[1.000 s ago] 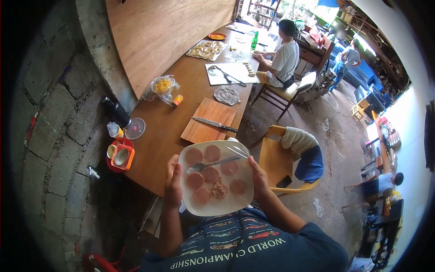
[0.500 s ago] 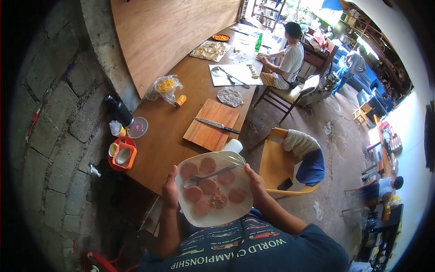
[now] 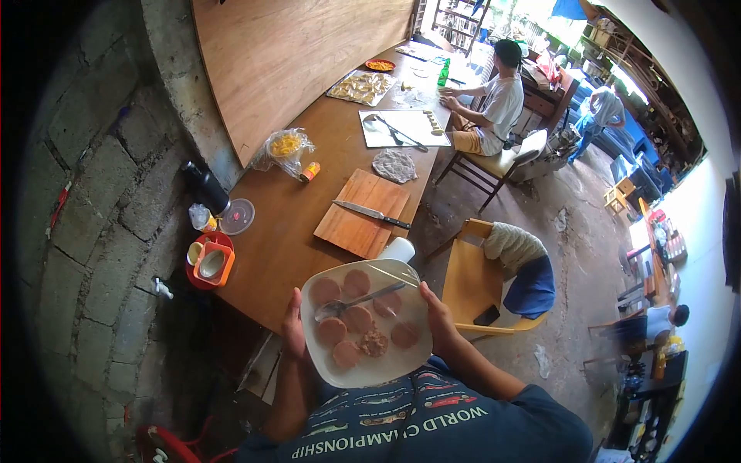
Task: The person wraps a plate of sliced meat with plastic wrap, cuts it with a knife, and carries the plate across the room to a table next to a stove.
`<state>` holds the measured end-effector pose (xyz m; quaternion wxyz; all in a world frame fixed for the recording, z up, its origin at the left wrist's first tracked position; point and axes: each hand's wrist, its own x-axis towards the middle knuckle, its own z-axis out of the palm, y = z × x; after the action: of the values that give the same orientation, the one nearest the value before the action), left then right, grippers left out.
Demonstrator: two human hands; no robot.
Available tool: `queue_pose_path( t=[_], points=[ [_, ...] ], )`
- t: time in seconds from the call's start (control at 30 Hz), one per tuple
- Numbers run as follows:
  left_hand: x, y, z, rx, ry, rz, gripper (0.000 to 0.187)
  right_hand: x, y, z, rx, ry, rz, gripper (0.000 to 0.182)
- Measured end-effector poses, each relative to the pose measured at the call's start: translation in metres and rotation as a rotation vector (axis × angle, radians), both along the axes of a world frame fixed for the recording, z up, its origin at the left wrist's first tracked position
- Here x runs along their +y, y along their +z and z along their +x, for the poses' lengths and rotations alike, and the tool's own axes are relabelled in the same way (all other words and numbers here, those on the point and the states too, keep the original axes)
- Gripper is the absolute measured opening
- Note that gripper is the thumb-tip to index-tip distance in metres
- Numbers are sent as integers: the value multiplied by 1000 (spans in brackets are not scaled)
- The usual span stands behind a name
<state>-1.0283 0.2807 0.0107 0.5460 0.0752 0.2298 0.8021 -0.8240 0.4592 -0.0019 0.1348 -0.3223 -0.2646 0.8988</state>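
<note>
A white squarish plate (image 3: 363,370) is held level in front of my chest, with my left hand (image 3: 294,328) gripping its left rim and my right hand (image 3: 439,316) gripping its right rim. Several round pink slices (image 3: 332,331) and one crumbled portion (image 3: 373,343) lie on it, and a metal spoon (image 3: 361,301) rests across them. Clear film seems to cover part of the plate. Beyond the plate, a wooden cutting board (image 3: 359,231) with a black-handled knife (image 3: 370,212) lies on the brown table (image 3: 266,266).
Left on the table are a black bottle (image 3: 207,187), red and orange containers (image 3: 214,264) and a bagged yellow food (image 3: 285,147). A wooden chair (image 3: 463,285) stands at the right. A seated person (image 3: 498,100) works at the far end, near a white board (image 3: 386,127).
The view has shifted slightly, so the table and room appear a little lower and to the right. Both hands still hold the plate.
</note>
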Motion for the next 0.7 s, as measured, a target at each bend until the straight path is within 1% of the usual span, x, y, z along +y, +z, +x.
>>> queue_pose_path(
  t=[0.03, 0.07, 0.13, 0.17, 0.23, 0.27, 0.33, 0.37, 0.43, 0.47, 0.53, 0.57, 0.63, 0.67, 0.7],
  points=[
    [-1, 0, 0, -20, -3, -26, 70, -1, 2, -1, -117, -51, 64, 67],
    [-2, -2, 0, -20, -4, -27, 70, -2, 5, 0, -117, -52, 62, 67],
    [-2, -6, -2, 18, 1, -91, 70, -1, 11, 5, -205, -11, 407, 60],
    [-2, -7, -2, 19, 0, -90, 70, 1, 11, 7, -204, -12, 407, 60],
    [-1, -8, -3, -20, -11, -80, 70, 4, 9, 12, -182, 66, 604, 49],
    [-1, -6, -1, -19, -10, -79, 70, 5, 7, 13, -181, 66, 604, 49],
    [0, 2, 2, -5, -3, -63, 71, 4, 3, 16, -122, 92, 807, 48],
    [-2, 4, 3, -4, -4, -63, 71, 1, 4, 19, -122, 90, 807, 48],
    [-3, 5, 3, 37, -12, -51, 73, -4, 10, 24, -154, 116, 957, 47],
    [-4, 3, 3, 39, -13, -51, 73, -7, 10, 26, -153, 115, 957, 47],
    [-5, -1, 4, -1, -20, -43, 76, -11, 9, 29, -46, 99, 813, 50],
    [-6, -1, 5, -1, -21, -42, 76, -14, 11, 31, -45, 99, 814, 50],
    [-7, 1, 7, -46, -30, 13, 75, -19, 21, 34, -79, 131, 649, 53],
    [-9, -1, 7, -45, -30, 14, 75, -21, 30, 34, -78, 131, 650, 53],
    [-11, -3, 6, -44, -25, 6, 76, -22, 40, 34, -111, 148, 590, 53]
  ],
)
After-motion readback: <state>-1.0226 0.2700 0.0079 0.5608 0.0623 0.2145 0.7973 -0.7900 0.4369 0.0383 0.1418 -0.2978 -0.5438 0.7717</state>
